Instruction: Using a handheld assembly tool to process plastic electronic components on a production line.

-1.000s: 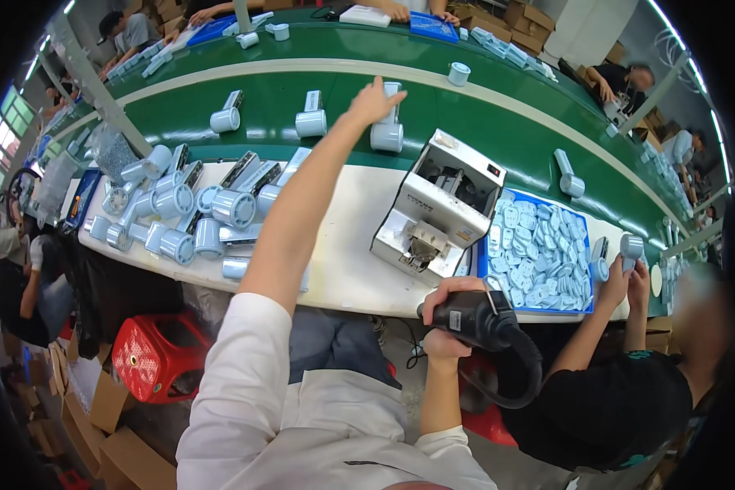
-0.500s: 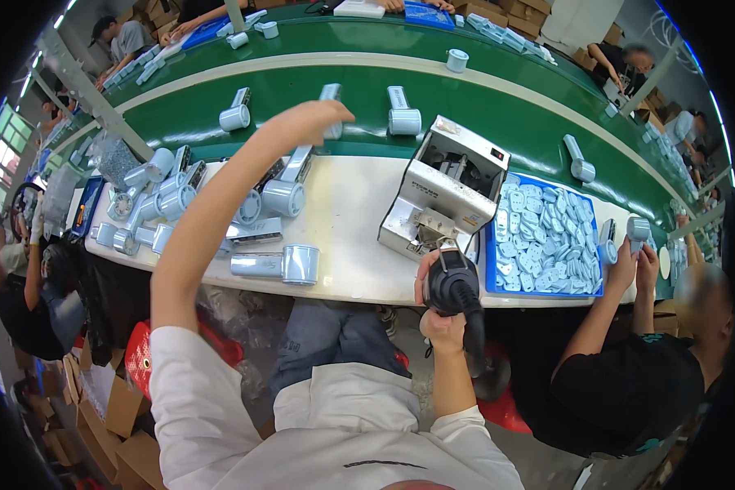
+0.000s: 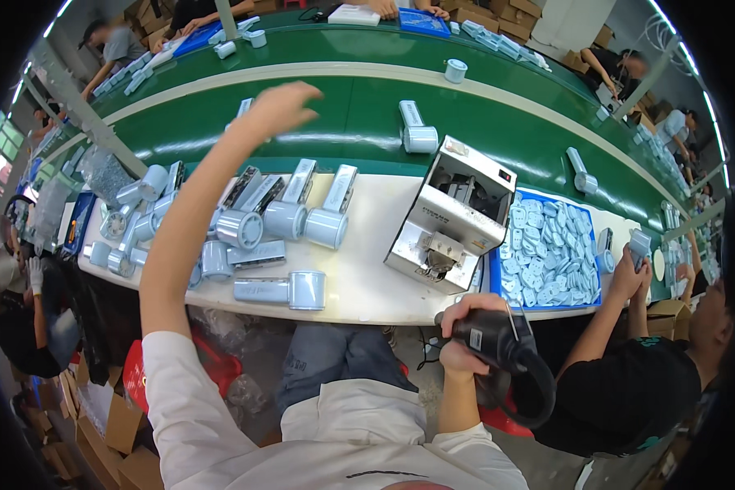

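Note:
My left hand (image 3: 282, 109) is stretched over the green conveyor belt, fingers extended and holding nothing. Partly hidden behind it lies a light-blue plastic housing (image 3: 245, 107) with a handle. My right hand (image 3: 463, 336) grips a black electric screwdriver (image 3: 492, 333) just off the table's front edge, its cable looping down. Beneath my left arm, several similar housings with round heads and rectangular handles crowd the white table; one housing (image 3: 330, 207) sits at the group's right end. Another housing (image 3: 306, 291) lies sideways at the front edge.
A metal screw-feeding machine (image 3: 453, 216) stands right of centre, beside a blue tray (image 3: 547, 307) heaped with light-blue plates. More housings, including one (image 3: 417, 129), lie on the green belt (image 3: 347, 114). To the right, a co-worker (image 3: 629, 392) holds a housing.
A housing under my left hand on the belt now lies on the table. My left hand has moved left; my right hand has drawn the screwdriver back from the machine and tilted it.

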`<state>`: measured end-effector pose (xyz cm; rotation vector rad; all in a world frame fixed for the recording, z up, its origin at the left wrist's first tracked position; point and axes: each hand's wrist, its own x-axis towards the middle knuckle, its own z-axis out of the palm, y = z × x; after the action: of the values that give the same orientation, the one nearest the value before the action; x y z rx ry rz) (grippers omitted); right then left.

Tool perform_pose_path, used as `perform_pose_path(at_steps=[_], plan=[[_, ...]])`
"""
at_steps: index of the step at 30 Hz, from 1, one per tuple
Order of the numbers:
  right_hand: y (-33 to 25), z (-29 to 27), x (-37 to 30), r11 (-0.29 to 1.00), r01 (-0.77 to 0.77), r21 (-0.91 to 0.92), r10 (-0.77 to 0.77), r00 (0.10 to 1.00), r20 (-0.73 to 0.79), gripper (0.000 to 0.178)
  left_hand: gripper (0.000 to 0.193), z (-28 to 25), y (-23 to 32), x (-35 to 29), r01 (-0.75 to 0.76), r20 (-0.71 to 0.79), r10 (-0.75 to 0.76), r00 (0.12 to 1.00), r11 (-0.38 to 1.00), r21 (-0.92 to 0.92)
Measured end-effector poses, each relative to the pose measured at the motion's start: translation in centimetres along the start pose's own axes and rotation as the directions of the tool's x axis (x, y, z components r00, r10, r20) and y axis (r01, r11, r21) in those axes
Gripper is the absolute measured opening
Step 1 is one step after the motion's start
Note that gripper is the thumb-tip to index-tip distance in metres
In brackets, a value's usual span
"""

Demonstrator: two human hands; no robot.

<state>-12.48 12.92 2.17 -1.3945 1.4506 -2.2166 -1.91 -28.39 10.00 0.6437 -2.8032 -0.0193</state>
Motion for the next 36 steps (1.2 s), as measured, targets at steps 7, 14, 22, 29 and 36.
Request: perform_pose_path(at_steps=[7,14,22,29,36], plan=[[-0.5,0.3,-0.5,0.975,0.221,-0.033,-0.223,0.959,-0.172,0.094,0.069,9.2,-15.6,0.6,0.781,0.245,-0.765,0.596,0.623,0.043],[-0.6,-2.5,0.3,0.969,-0.02,0.247,0.12,0.911,-0.395,0.085,0.071,5.8,-16.1,-1.3,0.505,-0.126,-0.601,0.79,0.752,-0.424],[-2.1,-11.6,6.3,0.754,-0.384,-0.534,0.216,0.912,-0.35,0.042,0.049,-6.3,1.1,-1.6,-0.038,-0.447,-0.413,0.793,0.7,-0.713],[1.2,-14.2,7.7,0.375,-0.249,-0.893,0.524,0.851,-0.017,0.04,0.028,-0.8,22.2,-12.1,-0.33,-0.497,-0.354,0.792,0.437,-0.837],[1.4,-13.6,8.6,0.374,-0.201,-0.905,0.45,0.893,-0.013,0.041,0.045,5.9,26.8,-18.1,-0.267,-0.331,-0.366,0.87,0.216,-0.939]])
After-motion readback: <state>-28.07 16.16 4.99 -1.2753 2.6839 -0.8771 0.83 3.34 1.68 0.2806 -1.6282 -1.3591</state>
